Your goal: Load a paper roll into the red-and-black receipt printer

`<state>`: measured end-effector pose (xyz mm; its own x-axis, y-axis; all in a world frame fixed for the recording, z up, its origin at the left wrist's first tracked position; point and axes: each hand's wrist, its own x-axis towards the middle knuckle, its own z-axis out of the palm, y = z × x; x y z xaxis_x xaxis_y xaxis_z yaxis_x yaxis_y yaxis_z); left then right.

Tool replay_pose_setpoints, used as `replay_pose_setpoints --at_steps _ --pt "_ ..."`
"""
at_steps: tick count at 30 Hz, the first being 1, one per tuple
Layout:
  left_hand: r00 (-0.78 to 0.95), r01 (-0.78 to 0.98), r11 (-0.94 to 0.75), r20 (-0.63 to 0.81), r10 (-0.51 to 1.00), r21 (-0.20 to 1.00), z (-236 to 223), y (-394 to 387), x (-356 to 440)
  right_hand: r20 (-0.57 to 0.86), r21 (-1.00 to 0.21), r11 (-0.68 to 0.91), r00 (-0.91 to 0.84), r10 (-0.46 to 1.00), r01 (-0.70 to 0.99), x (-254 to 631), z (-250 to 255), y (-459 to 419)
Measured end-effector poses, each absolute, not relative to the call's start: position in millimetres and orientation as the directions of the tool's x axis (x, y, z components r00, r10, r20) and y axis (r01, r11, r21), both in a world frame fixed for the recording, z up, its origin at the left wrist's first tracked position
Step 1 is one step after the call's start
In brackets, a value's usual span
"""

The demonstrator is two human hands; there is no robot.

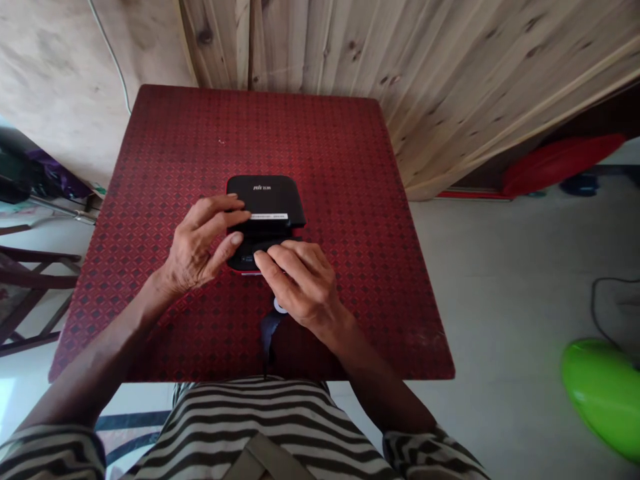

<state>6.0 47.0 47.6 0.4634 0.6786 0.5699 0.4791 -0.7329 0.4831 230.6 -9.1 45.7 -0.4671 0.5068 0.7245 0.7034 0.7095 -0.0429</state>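
A small black hinged case (277, 200) lies unfolded on the red patterned table, with white lettering and a white label strip on its far half. My left hand (203, 237) is at its left side, fingers apart, with fingertips over the far half and the thumb by the near half. Over the near half, my right hand (305, 280) has its fingers bent and drawn together at the tips; whatever they hold, if anything, is hidden. A small dark piece with faint markings shows just left of those fingertips. Under my right hand, a dark strap (269, 333) and a white round piece (281, 306) partly show.
The red table (340, 147) stands against a wooden plank wall (320, 47). Dark wooden chair parts (35, 277) are at the left. On the floor at the right are a bright green rounded object (603, 393) and a dark cord; a red object (560, 163) lies farther back.
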Motion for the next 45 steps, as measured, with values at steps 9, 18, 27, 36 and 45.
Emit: replay_pose_setpoints --at_steps 9,18,27,36,45 --pt "0.569 0.501 -0.802 0.573 0.589 0.327 29.8 41.5 -4.2 0.686 -0.095 0.704 -0.467 0.559 0.703 230.0 42.5 -5.9" --pt "0.601 0.542 -0.812 0.577 0.553 0.215 30.3 42.5 -2.3 0.676 -0.135 0.718 -0.467 0.571 0.683 229.0 43.2 -4.5" --pt "0.433 0.657 -0.695 0.608 0.666 0.293 13.1 8.0 -2.2 0.517 -0.696 0.362 0.082 0.852 0.620 274.9 17.7 4.0" --pt "0.397 0.677 -0.693 0.670 0.628 0.248 -0.5 7.0 -6.7 0.353 -0.751 0.333 -0.081 0.932 0.570 264.2 -43.4 21.3" --pt "0.401 0.652 -0.711 0.678 0.616 0.261 7.1 8.0 -6.2 0.443 -0.662 0.406 -0.109 0.890 0.630 261.8 -50.4 20.1"
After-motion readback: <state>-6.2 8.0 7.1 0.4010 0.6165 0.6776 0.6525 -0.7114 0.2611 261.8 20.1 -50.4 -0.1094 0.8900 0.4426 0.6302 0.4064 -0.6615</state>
